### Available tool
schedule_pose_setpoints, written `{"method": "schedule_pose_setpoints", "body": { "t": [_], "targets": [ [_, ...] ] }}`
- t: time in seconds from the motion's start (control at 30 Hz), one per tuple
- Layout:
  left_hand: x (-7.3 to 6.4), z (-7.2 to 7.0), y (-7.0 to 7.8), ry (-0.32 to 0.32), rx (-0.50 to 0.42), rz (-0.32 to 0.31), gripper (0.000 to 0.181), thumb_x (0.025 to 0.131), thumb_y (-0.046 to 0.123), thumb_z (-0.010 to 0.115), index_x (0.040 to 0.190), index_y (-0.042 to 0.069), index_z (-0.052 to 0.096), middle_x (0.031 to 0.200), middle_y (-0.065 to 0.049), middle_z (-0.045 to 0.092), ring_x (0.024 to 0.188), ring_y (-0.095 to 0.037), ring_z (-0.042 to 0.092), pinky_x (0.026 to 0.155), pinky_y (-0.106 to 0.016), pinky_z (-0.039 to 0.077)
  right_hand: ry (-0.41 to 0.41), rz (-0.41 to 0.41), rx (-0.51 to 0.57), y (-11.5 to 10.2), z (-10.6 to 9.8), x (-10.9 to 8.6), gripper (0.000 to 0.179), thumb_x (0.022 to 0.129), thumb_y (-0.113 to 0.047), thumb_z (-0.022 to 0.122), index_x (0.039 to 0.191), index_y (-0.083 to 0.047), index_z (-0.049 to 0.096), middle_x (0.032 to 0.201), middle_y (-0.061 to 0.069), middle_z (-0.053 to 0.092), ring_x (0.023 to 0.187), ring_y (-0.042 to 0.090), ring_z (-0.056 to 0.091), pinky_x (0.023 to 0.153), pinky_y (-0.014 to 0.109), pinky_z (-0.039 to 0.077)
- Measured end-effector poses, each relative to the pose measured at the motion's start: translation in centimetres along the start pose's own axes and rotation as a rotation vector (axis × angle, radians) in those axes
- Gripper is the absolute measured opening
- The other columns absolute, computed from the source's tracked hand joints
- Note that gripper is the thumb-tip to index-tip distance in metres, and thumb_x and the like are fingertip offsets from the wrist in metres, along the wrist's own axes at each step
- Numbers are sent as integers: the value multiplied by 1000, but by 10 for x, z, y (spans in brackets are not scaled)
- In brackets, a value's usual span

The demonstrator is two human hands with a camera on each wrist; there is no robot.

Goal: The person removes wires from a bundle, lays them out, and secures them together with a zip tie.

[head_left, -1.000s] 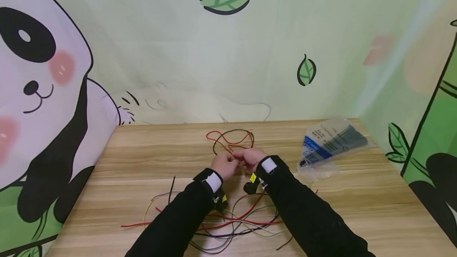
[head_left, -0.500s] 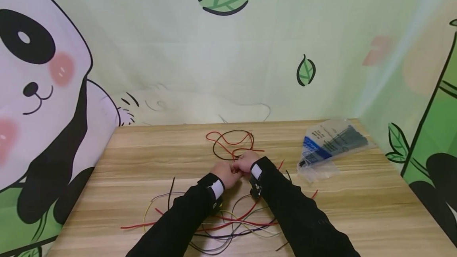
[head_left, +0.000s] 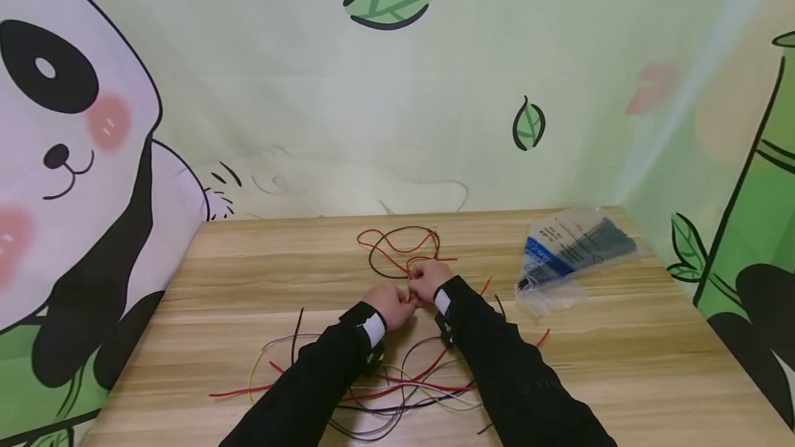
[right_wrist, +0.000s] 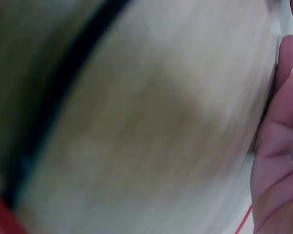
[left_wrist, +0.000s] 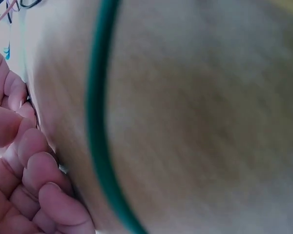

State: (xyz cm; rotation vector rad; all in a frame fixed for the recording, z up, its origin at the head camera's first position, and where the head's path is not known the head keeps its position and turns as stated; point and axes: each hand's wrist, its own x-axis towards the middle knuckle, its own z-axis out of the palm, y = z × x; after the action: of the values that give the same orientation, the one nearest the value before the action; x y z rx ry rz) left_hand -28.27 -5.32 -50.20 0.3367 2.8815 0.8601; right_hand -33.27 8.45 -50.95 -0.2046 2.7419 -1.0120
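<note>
Between my two hands, near the middle of the table, runs a thin red wire [head_left: 408, 269]. Its far part loops over the wood together with a thin black wire [head_left: 371, 261]. My left hand [head_left: 388, 303] pinches the red wire from the near side, its fingers [left_wrist: 56, 204] curled in the left wrist view. Right beside it, my right hand [head_left: 430, 280] pinches the same wire a little farther away. The fingertips almost meet and hide the pinched piece. Whether the black wire is also between the fingers I cannot tell.
Several loose red, black, grey, yellow and white wires [head_left: 428, 388] lie crossed under and between the forearms. A clear plastic bag with dark contents and a blue label [head_left: 549, 257] lies at the back right of the wooden table [head_left: 261, 261]. A printed cloth [head_left: 298, 88] stands behind.
Both hands have come slightly nearer the body, the right one also a bit left. More of the black loop and a red wire end to the right now show.
</note>
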Motion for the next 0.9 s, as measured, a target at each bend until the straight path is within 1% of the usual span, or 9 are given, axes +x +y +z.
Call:
{"method": "schedule_pose_setpoints", "body": {
  "t": [0.07,0.17,0.3,0.4,0.5,0.63,0.77,0.83,0.9],
  "targets": [
    [-2,-2,0,-16,6,1,36,86,22,69,54,7,67,48,7,45,49,-10,40,48,-20,27,-22,13,37,2,1,2,16,84,-3,61,71,-10,61,52,-7,60,48,4,58,48,16,41],
    [-5,-4,0,-55,19,8,26,84,18,69,60,6,70,52,5,50,51,-10,41,49,-20,28,-63,57,114,3,3,5,15,87,-1,60,75,-8,61,54,-4,62,46,4,60,46,17,44],
    [-10,-9,0,-105,27,1,23,82,17,68,62,6,69,54,5,47,53,-11,40,50,-20,28,-95,92,189,5,3,6,13,89,1,59,79,-6,60,56,-1,62,44,5,59,44,18,46],
    [-14,-11,-1,-122,26,-10,27,82,16,67,58,7,64,51,7,41,51,-11,38,49,-21,26,-101,89,199,4,4,6,11,88,2,59,80,-6,59,57,0,63,43,4,59,43,18,46],
    [-16,-11,-5,-144,26,11,29,82,16,67,54,10,60,48,9,38,49,-10,37,48,-21,25,-104,95,200,3,2,5,11,87,2,59,79,-6,57,57,0,65,43,4,60,43,18,46],
    [-19,-14,-9,-190,-1,30,29,82,16,65,54,13,58,48,10,38,49,-9,38,48,-21,26,-94,129,201,1,0,3,15,86,2,58,75,-6,53,55,1,64,43,5,60,43,17,46],
    [-25,-22,-10,-196,-23,13,30,84,18,64,55,14,57,50,10,39,51,-10,39,49,-22,27,-91,136,194,-1,0,2,17,88,0,58,74,-6,51,55,1,65,43,4,61,43,16,45],
    [-29,-28,-9,-188,-33,33,30,84,18,64,55,13,57,51,10,39,52,-10,39,50,-21,27,-95,142,195,-1,0,2,17,89,0,57,75,-6,51,55,1,65,44,5,61,44,16,46],
    [-34,-33,-7,-190,-57,68,30,83,16,64,54,11,58,50,11,38,52,-9,39,50,-20,27,-100,147,195,-1,-1,2,16,90,-1,57,76,-6,51,56,1,66,44,5,62,44,17,46]
  ]
}}
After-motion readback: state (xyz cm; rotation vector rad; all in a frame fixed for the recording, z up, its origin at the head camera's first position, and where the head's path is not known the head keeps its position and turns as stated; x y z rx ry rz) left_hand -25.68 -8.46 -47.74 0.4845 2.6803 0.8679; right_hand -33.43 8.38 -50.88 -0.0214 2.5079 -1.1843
